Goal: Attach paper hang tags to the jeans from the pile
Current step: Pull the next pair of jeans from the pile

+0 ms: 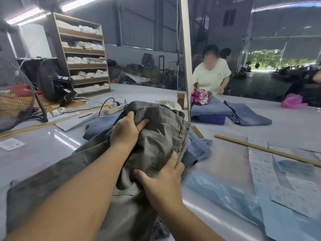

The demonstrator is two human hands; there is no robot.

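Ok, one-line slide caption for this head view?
Both hands, left and right, grip grey-green jeans atop a pile of blue jeans on the white table.

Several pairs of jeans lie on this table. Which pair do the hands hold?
The grey-green jeans in front, gripped by the left hand and right hand. The others are blue and lie untouched.

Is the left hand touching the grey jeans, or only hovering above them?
Touching. In the head view, the left hand grips a bunched fold of the grey jeans, its thumb pressed into the cloth.
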